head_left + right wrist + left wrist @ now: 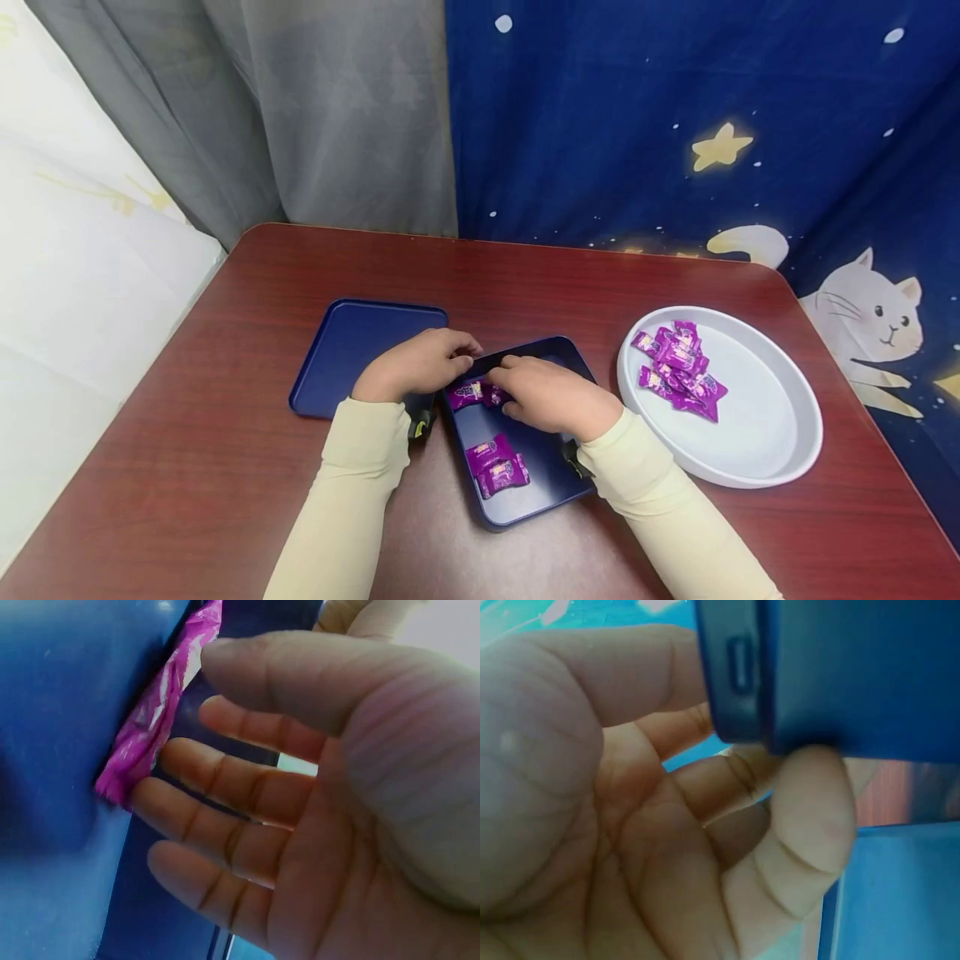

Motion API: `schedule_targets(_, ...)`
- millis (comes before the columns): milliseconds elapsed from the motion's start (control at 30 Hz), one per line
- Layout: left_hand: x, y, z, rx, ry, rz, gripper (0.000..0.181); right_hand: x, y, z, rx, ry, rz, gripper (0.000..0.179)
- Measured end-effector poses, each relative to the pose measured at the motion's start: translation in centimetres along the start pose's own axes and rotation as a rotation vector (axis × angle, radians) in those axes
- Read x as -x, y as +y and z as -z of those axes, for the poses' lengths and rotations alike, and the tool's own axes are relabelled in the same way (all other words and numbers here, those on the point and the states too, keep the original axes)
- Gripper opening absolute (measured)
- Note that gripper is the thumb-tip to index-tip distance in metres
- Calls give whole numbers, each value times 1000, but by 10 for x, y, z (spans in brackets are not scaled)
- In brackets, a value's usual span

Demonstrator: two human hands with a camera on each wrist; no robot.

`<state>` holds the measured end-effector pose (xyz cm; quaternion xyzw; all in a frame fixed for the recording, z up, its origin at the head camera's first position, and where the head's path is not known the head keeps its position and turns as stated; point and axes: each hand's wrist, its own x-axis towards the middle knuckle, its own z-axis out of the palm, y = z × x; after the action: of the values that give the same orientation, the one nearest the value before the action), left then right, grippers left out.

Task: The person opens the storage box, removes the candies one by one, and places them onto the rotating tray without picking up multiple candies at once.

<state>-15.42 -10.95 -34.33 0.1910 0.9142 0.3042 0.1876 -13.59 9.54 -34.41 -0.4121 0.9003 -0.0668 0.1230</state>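
Observation:
A dark blue rectangular box (540,492) stands on the table with several purple candy packets (502,477) inside along its left side. My left hand (422,363) holds the box's far left edge, its fingers bent around the wall (870,675) in the left wrist view. My right hand (557,395) reaches into the far part of the box. In the right wrist view, the loosely bent fingers and thumb of that hand touch a purple candy packet (150,712) lying by the box wall. In the head view, the hand partly hides that packet.
On the right stands a round white tray (780,433) with a heap of purple candy packets (681,367). A flat dark blue lid (360,342) lies left of the box, partly under my left hand. Curtains (360,117) hang behind the table's far edge.

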Motion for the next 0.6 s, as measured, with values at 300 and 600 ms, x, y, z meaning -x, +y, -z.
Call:
schedule_targets(300,2,-1,0,0,34,92,13,0,0,-2,34,-21,-63,22)
schedule_targets(600,2,-2,0,-3,37,116,26,1,1,-4,21,-29,-78,19)
